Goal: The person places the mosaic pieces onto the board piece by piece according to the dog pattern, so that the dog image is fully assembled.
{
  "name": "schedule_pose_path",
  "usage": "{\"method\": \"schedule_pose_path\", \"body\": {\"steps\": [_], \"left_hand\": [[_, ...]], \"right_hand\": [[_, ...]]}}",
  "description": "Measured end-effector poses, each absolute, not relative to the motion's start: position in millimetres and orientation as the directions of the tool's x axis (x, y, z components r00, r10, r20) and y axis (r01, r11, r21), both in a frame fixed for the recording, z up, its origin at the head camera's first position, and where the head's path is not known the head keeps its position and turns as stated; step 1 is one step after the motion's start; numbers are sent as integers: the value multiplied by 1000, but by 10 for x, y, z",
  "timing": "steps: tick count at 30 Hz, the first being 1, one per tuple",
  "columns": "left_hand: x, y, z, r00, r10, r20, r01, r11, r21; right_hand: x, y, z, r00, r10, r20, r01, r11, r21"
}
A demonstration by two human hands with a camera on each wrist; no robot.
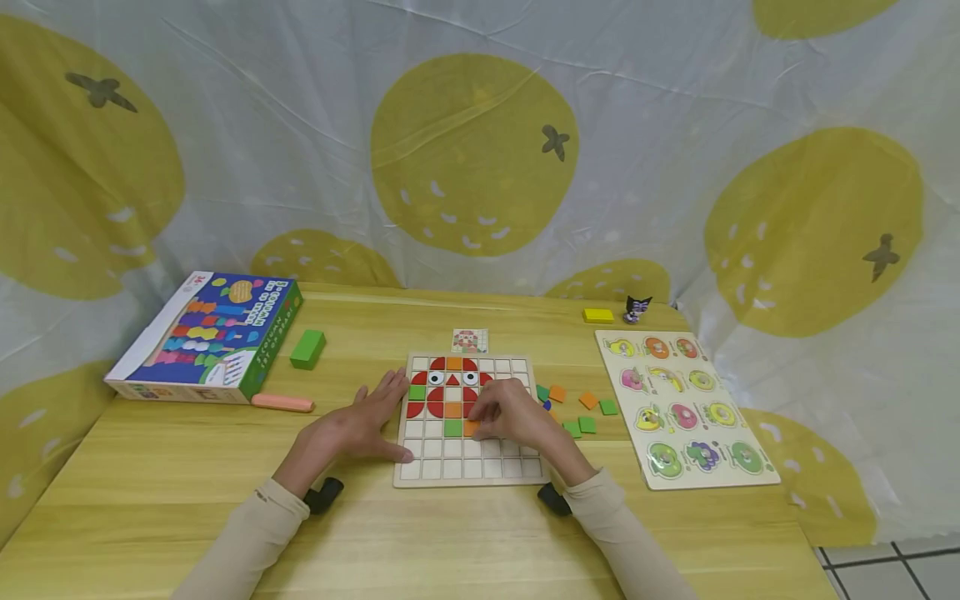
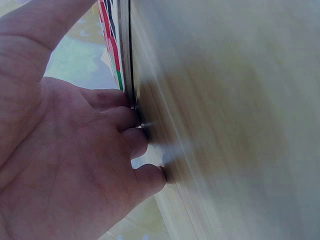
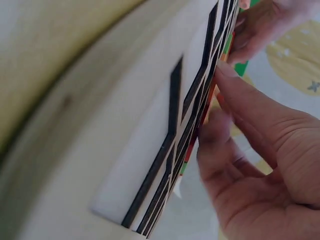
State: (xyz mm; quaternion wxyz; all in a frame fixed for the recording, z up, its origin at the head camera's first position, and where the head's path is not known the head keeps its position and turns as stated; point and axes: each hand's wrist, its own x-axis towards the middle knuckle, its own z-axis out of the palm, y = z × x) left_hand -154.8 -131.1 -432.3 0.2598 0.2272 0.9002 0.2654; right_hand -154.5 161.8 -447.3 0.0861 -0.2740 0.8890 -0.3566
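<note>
A wooden grid board (image 1: 471,481) lies on the table, partly filled with red, orange, green and eye-patterned tiles. My left hand (image 1: 351,430) is spread along its left side, its thumb near the lower left edge. In the left wrist view, the fingertips (image 2: 152,180) of that hand rest on the table by the board's edge. Over the board's middle, my right hand (image 1: 519,415) has thumb and fingers bent together at an orange tile (image 1: 469,428), right of a green tile (image 1: 453,428). Its fingers partly cover that tile.
Loose orange and green tiles (image 1: 587,425) lie right of the board, beside a fruit puzzle board (image 1: 637,450). Behind the grid board lies a small pattern card (image 1: 470,340). A toy box (image 1: 202,333), green block (image 1: 307,349) and peach stick (image 1: 282,403) are at left; a yellow block (image 1: 597,316) and figurine (image 1: 637,309) stand at back right.
</note>
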Motion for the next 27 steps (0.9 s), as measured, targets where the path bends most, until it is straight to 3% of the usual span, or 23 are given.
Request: {"method": "schedule_pose_path", "body": {"steps": [5, 9, 13, 18, 27], "left_hand": [[-1531, -1311, -4308, -761, 545, -351, 262, 753, 603], [-1540, -1320, -4319, -762, 540, -356, 257, 758, 600], [-1551, -1315, -4332, -759, 549, -349, 269, 753, 601], [-1561, -1296, -4322, -756, 558, -342, 282, 749, 600], [-1533, -1311, -4301, -753, 561, -344, 278, 745, 606]], "right_hand": [[-1537, 1608, -4467, -867, -499, 13, -384, 651, -655], [-1577, 1696, -4440, -855, -518, 15, -392, 628, -672], [-1684, 2050, -4364, -848, -527, 62, -414, 585, -698], [-1770, 2669, -4333, -896, -433, 101, -370, 600, -709], [-1849, 3099, -4529, -949, -315, -17, -219, 698, -682]]}}
